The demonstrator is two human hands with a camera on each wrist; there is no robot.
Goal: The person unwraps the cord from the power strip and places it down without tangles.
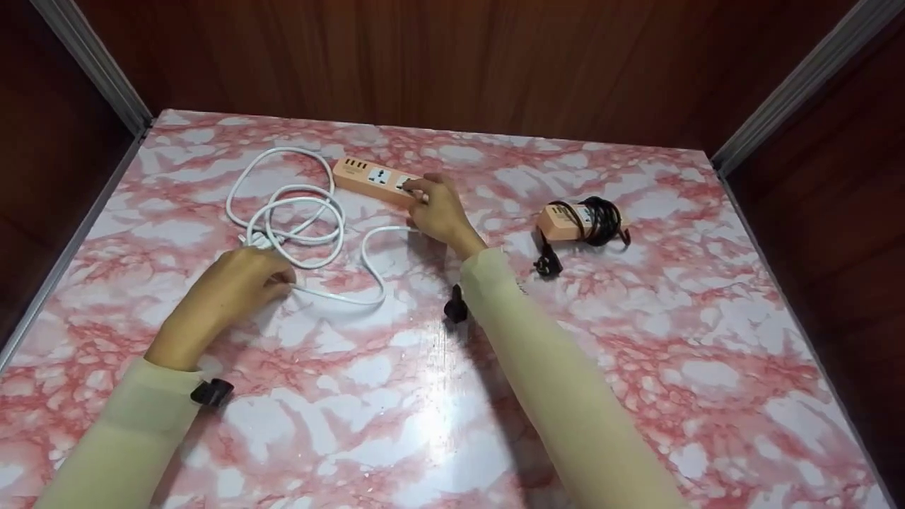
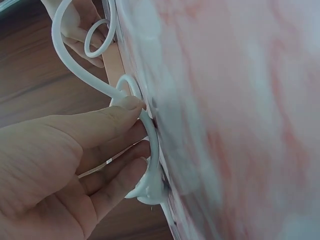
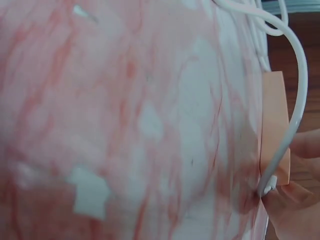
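Note:
My left hand pinches a white cord between thumb and index finger, which the left wrist view shows up close. Just past that hand lies the cord's white plug, beside loose white loops. An orange power strip with sockets and several USB ports lies at the back of the table. My right hand grips its right end, with the fingers covering part of a socket. In the right wrist view the cord bends out from that end of the strip, close to the thumb.
To the right, a second orange power strip has a black cord wound around it. Its black plug rests in front. The table is pink-and-white marbled, with brown wood-look panels behind and at the sides.

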